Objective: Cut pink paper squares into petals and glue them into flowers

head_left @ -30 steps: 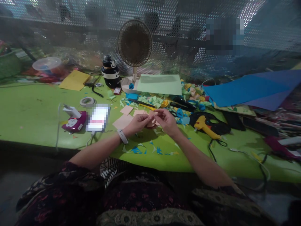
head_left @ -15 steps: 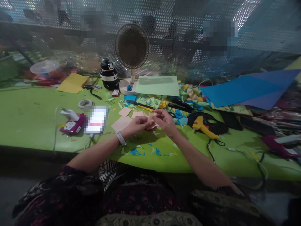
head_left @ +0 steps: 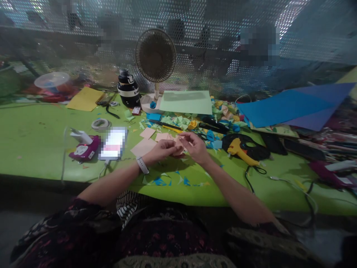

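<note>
Between my two hands is a small piece of peach paper (head_left: 179, 144), bent or folded; its exact shape is partly hidden by the fingers. My left hand (head_left: 164, 149), with a white band at the wrist, grips it from the left between thumb and fingers. On the other side my right hand (head_left: 196, 148) pinches its upper right edge. Flat peach sheets (head_left: 143, 147) lie on the green table just left of the hands. Behind them are a yellow-handled tool (head_left: 174, 128) and a pile of green, yellow and blue paper pieces (head_left: 182, 121).
A yellow glue gun (head_left: 242, 152) rests at right on a black object. At left are a lit phone (head_left: 113, 143), a purple power socket (head_left: 86, 149) and a tape roll (head_left: 100, 124). A fan (head_left: 155, 56) and a dark bottle (head_left: 128, 89) stand behind. Blue scraps (head_left: 159, 181) lie near the front edge.
My right fingers have shifted slightly on the peach paper, and more of its folded face shows upright between the hands. The whole view has moved a little.
</note>
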`<move>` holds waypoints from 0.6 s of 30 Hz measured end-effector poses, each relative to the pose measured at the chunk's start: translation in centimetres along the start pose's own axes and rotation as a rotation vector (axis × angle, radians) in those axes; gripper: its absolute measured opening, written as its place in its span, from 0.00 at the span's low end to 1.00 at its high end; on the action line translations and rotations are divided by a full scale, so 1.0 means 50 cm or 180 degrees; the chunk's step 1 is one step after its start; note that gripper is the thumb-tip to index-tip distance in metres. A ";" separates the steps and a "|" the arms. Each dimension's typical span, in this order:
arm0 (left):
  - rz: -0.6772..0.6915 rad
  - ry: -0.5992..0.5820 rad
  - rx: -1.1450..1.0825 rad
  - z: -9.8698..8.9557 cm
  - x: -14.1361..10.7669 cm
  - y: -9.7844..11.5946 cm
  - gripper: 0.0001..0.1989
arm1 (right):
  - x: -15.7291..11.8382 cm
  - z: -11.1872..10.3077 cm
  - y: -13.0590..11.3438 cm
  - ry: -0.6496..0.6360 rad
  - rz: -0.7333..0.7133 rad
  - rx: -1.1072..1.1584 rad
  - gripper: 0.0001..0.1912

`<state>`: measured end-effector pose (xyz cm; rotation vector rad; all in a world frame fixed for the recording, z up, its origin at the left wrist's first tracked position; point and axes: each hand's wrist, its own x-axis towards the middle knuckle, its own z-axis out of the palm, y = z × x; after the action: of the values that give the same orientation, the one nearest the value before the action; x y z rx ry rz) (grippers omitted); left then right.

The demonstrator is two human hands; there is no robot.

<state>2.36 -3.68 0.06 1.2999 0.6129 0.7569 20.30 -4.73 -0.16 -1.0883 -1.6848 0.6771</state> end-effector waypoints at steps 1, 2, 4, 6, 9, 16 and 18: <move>-0.0027 0.0046 -0.0019 0.000 0.000 0.000 0.23 | -0.001 0.000 -0.002 0.0040 0.0000 -0.0026 0.14; -0.0056 0.0089 -0.0040 -0.001 0.001 0.000 0.23 | -0.001 0.000 -0.004 0.0080 -0.0004 -0.0046 0.14; -0.0118 0.0171 -0.0095 -0.001 0.000 0.002 0.24 | -0.003 0.000 -0.007 0.0182 -0.0008 -0.0051 0.13; -0.0160 0.0243 -0.0165 0.000 0.000 0.004 0.25 | -0.005 0.000 -0.008 0.0251 0.0004 -0.0014 0.15; -0.0168 0.0327 -0.0263 0.001 0.000 0.006 0.25 | -0.009 -0.001 -0.011 0.0214 0.0035 0.0050 0.16; -0.0111 0.0188 -0.0047 -0.005 0.000 0.007 0.26 | -0.015 0.000 -0.024 -0.0057 0.0213 0.0288 0.16; -0.0160 0.0029 0.0088 -0.006 -0.001 0.009 0.25 | -0.014 0.000 -0.026 -0.0141 0.0276 0.0390 0.16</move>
<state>2.04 -3.52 0.46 1.3023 0.6629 0.7155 19.91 -5.93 0.61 -1.0709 -1.6185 0.8545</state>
